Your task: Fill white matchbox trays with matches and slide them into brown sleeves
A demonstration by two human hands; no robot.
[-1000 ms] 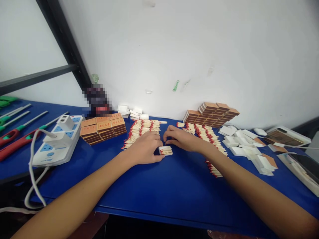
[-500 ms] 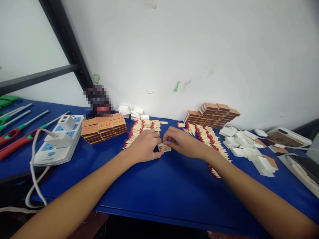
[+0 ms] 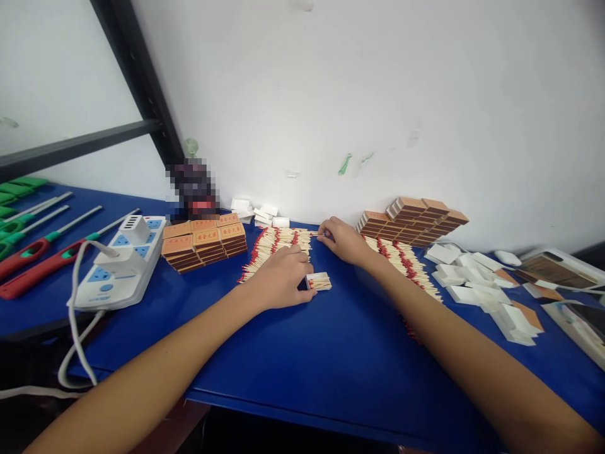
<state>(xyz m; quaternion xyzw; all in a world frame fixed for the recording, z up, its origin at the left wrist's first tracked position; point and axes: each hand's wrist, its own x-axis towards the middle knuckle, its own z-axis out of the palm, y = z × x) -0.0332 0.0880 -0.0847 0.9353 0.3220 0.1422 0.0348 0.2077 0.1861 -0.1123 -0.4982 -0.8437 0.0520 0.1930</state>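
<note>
A small white matchbox tray [image 3: 322, 287] with some matchsticks inside lies on the blue table. My left hand [image 3: 283, 277] is curled at the tray's left end, with thumb and fingers closed on it. Farther back, my right hand [image 3: 344, 241] pinches the ends of a few matchsticks at the right edge of the left match pile [image 3: 271, 243]. Its fingertips partly hide them. The right match pile [image 3: 401, 261], with red heads in rows, lies beside and partly under my right forearm.
Stacked matchboxes stand at left [image 3: 205, 243] and at back right [image 3: 416, 221]. White empty trays [image 3: 472, 277] are heaped at right; more trays [image 3: 265, 214] sit by the wall. A power strip [image 3: 123, 271] with a cable and red-handled lighters [image 3: 51, 265] occupy the left side.
My right hand has moved from the tray back to the left match pile, uncovering the tray. My left hand stays at the tray. The view has shifted slightly.
</note>
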